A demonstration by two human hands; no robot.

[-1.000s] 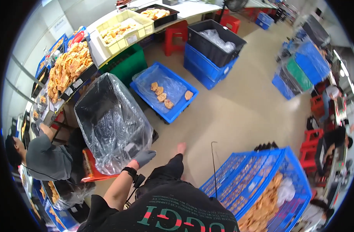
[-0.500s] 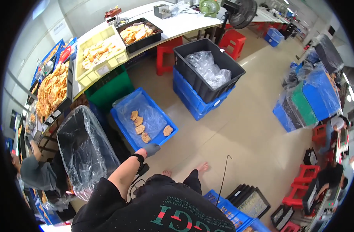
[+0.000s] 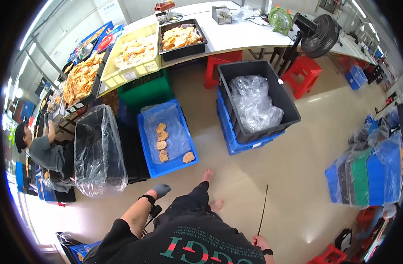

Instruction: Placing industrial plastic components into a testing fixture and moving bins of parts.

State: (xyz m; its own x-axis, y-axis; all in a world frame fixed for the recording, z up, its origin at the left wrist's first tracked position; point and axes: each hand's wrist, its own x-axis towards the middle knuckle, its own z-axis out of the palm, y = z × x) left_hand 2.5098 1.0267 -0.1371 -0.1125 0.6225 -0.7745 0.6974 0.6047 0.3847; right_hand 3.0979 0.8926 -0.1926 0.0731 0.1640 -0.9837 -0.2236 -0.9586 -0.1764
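My left hand, in a grey glove, hangs over the floor just short of the blue crate. Its fingers are drawn together, with nothing visible in them. That crate is lined with clear plastic and holds several flat tan-orange pieces; one piece lies apart near its front right corner. At the lower right, my bare right hand is closed round the lower end of a long thin rod, which stands up nearly straight above the floor.
Left of the crate stands a black bin lined with clear plastic. Ahead, a black crate of plastic bags sits on blue crates. Trays of orange pieces line the table. A fan, red stools, wrapped crates and a co-worker are around.
The view has shifted as I step. My left hand has come away from the blue crate's near edge. My right hand is now in view holding the rod, whose upper part showed before.
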